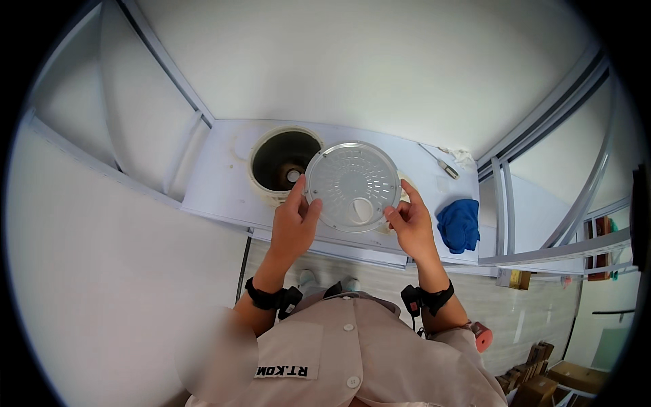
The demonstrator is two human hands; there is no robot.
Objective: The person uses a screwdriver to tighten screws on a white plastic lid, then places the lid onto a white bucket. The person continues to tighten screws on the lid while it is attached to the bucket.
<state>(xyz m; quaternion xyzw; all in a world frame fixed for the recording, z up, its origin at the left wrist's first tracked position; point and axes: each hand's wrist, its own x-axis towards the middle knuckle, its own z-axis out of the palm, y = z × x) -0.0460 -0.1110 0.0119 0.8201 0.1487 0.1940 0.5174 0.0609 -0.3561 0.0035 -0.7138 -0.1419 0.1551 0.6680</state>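
Between my two hands I hold a round silvery perforated metal plate, tilted above the front of the table. Rings of small slots cover it, and a larger round opening lies near its lower edge. My left hand grips the left rim, thumb on the near face. On the opposite rim my right hand pinches with thumb and fingers. Just behind and left of the plate stands an open round cooker body with a cream rim and dark inside; a pale round part shows at its bottom. Something cream-coloured is mostly hidden behind the plate.
On the white table, a screwdriver lies at the back right beside crumpled white tissue. A bunched blue cloth rests near the right edge. Metal frames with panels border the table on both sides. Cardboard boxes stand on the floor, lower right.
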